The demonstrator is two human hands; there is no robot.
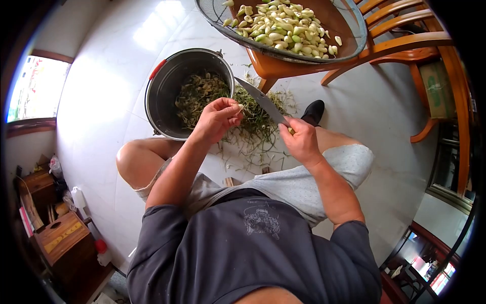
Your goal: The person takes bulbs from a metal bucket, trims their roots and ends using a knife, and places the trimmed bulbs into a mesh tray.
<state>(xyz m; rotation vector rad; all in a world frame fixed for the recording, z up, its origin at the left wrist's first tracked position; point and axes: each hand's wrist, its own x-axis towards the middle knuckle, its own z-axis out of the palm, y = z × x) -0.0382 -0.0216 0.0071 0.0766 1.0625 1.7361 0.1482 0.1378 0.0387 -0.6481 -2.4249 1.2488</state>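
Observation:
My left hand (218,119) pinches a small white bulb (240,107) between thumb and fingertips, near the right rim of a metal bucket (161,104). My right hand (302,143) is closed round the handle of a large knife (263,101). Its broad blade points up and to the left, past the held bulb; whether they touch I cannot tell. Green and dry trimmings (260,119) lie on the floor beneath both hands. More trimmings (202,91) fill part of the bucket.
A mesh basket (354,48) heaped with pale bulbs (288,28) rests on a wooden chair (283,68) ahead. My shoe (314,110) is beside the trimmings. Wooden boxes (61,235) stand at left; a cardboard box (438,91) is at right.

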